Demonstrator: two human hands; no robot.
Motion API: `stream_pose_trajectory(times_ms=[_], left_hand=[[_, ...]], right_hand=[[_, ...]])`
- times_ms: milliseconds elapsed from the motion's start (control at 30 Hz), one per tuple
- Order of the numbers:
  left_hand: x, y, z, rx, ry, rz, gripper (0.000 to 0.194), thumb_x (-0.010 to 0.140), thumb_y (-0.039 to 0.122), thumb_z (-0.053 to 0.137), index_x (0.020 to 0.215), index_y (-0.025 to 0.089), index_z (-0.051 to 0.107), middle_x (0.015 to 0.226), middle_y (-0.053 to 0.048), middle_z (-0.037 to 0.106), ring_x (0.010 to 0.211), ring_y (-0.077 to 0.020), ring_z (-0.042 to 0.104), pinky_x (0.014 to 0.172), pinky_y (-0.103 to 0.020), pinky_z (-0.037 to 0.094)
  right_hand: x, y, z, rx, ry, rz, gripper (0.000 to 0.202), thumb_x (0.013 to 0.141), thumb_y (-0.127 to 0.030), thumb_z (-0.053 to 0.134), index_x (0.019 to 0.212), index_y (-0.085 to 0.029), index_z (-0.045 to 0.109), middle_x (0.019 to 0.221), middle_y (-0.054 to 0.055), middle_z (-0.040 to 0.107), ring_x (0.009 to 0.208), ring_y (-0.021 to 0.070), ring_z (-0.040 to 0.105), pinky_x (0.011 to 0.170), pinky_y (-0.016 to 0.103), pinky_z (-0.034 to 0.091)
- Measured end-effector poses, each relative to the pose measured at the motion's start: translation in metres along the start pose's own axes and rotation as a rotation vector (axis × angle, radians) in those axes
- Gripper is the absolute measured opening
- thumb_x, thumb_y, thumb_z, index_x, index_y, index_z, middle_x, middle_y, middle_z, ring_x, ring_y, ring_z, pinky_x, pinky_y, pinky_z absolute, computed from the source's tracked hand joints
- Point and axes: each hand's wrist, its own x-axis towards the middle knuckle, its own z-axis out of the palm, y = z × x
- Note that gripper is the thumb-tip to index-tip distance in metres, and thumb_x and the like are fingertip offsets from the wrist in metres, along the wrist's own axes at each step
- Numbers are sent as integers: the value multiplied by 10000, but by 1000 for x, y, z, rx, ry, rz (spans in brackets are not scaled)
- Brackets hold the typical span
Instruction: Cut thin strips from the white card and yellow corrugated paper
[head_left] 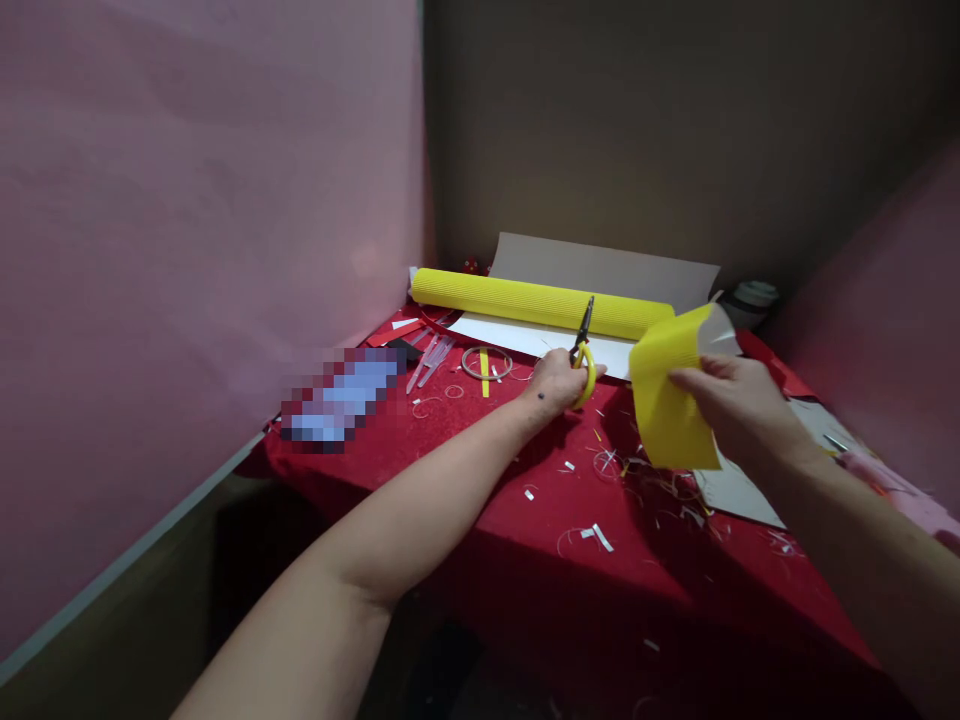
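Note:
My left hand (556, 383) is closed around the yellow handles of a pair of scissors (585, 340), whose dark blades point up and away from me. To its right, my right hand (742, 400) pinches a piece of yellow corrugated paper (667, 395) between thumb and fingers. This piece hangs down over the table, and its pale back shows at the curled upper right corner. Just beyond both hands lies a long roll of yellow corrugated paper (540, 302), resting on white sheet material.
A red cloth (420, 450) covers the table, scattered with paper scraps. Left of my hands are a ring (465, 362), a yellow strip (484, 385), clear sticks (431, 360) and a blurred-out object (345, 395). A grey board (739, 495) lies at right. Pink walls flank both sides.

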Motion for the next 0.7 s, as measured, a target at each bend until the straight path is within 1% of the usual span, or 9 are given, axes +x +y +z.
stream_pose_trajectory(times_ms=[67, 133, 167, 267, 367, 467, 533, 567, 700], left_hand=[[0, 1, -3, -72, -1, 39, 305, 624, 391, 694, 611, 135, 528, 528, 7, 545, 415, -51, 416, 433, -212, 331], [-2, 4, -6, -207, -79, 91, 308, 657, 412, 661, 646, 133, 531, 571, -2, 562, 415, -40, 403, 424, -207, 312], [-3, 5, -7, -273, -140, 118, 302, 669, 410, 649, 666, 133, 529, 604, -9, 575, 412, -32, 393, 416, -204, 299], [-8, 10, -9, -349, -280, 155, 250, 652, 332, 671, 684, 134, 521, 619, 4, 569, 409, -17, 374, 417, -199, 284], [-11, 11, -8, -270, -280, 112, 225, 576, 210, 707, 666, 136, 514, 541, 44, 505, 440, -31, 419, 458, -200, 321], [-10, 11, -8, -156, -295, 83, 244, 517, 162, 709, 645, 143, 502, 534, 56, 483, 468, -45, 442, 485, -207, 342], [-8, 9, -9, -93, -351, 83, 234, 508, 170, 699, 637, 144, 506, 560, 47, 493, 488, -54, 454, 501, -215, 354], [-7, 8, -9, -65, -384, 85, 225, 509, 181, 693, 638, 144, 512, 576, 39, 502, 503, -62, 465, 510, -220, 362], [-4, 5, -10, 39, -450, 102, 198, 526, 203, 669, 664, 143, 541, 615, 20, 521, 536, -84, 486, 529, -239, 378]], right_hand=[[-5, -12, 4, 145, 116, -96, 147, 650, -167, 579, 761, -153, 673, 617, 4, 624, 478, 104, 549, 429, 204, 435], [-7, -18, 10, 292, 173, -196, 177, 675, -179, 582, 831, -168, 665, 736, 9, 652, 591, 111, 592, 534, 220, 481], [-7, -17, 14, 356, 168, -203, 184, 679, -182, 587, 849, -170, 657, 777, 14, 657, 636, 118, 603, 578, 236, 494], [-5, -5, 26, 534, 98, -64, 215, 655, -177, 617, 869, -170, 632, 818, 26, 663, 690, 148, 616, 629, 291, 511], [-3, 11, 32, 656, 45, 104, 258, 605, -134, 634, 860, -166, 616, 805, 28, 660, 683, 163, 617, 631, 306, 517], [4, 18, 27, 664, -3, 216, 240, 586, -92, 622, 816, -156, 609, 778, 26, 649, 668, 157, 608, 609, 279, 515], [14, 16, 18, 669, 26, 226, 199, 605, -79, 604, 793, -146, 605, 761, 27, 637, 677, 148, 600, 606, 251, 509], [21, 13, 13, 669, 90, 194, 189, 610, -56, 595, 778, -143, 598, 761, 25, 632, 684, 138, 594, 610, 235, 505], [45, -8, -3, 691, 197, 188, 144, 668, -4, 508, 703, -131, 566, 785, 47, 617, 737, 132, 586, 656, 233, 495]])
